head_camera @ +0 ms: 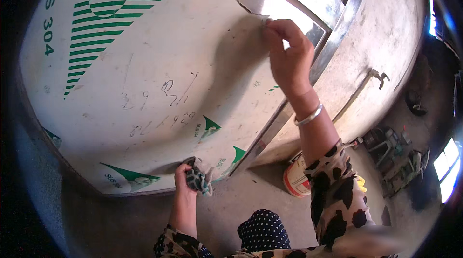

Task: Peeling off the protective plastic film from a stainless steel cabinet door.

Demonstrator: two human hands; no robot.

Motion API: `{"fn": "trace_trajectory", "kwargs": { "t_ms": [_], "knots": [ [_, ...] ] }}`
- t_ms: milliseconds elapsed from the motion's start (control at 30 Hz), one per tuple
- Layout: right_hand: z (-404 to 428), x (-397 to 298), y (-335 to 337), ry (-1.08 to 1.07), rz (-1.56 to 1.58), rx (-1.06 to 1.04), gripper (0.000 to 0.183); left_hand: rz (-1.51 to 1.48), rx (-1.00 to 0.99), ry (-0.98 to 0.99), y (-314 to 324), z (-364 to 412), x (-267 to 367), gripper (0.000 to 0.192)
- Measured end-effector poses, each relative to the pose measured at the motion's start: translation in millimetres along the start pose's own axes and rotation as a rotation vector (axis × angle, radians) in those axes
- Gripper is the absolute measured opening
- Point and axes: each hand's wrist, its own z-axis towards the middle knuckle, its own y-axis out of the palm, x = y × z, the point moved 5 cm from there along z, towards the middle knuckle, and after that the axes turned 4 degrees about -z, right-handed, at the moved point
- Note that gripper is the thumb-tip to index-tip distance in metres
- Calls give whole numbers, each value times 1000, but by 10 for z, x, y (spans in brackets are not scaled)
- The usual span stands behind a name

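Note:
Before me stands a metal panel covered in white protective film (pixel 173 51) with green printed marks and handwriting. Along the upper right, the film is off and shiny bare metal (pixel 282 10) shows, bordered by a torn film edge. My right hand (pixel 291 50) is at that edge, thumb and fingers pinched together on the film; the fingertips partly hide what they grip. Low on the panel, near its bottom edge, my left hand (pixel 183 180) is closed around a crumpled patterned cloth (pixel 198 180).
A metal frame (pixel 338 30) borders the panel on the right. Beyond it, a tap (pixel 379 77) juts from a pale wall (pixel 379 33). A white and red bucket (pixel 297 178) stands on the concrete floor (pixel 231 203) beside my right arm. Machinery (pixel 392 142) lies farther right.

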Motion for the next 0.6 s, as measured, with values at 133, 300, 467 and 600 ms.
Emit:
{"fn": "trace_trajectory", "kwargs": {
  "t_ms": [133, 300, 467, 600],
  "knots": [
    [94, -63, -143, -57, 88, -31, 7, 14, -11, 1, -48, 30, -10, 23],
    [193, -65, 25, -323, 35, -132, 15, -4, 70, 10, -1, -15, -16, 23],
    [269, -7, 104, -403, -108, -113, 11, 6, 65, 20, 39, -33, -3, 23],
    [285, -108, 114, -481, -223, -142, 10, 14, 43, 5, 10, -15, -3, 24]
  ]
}}
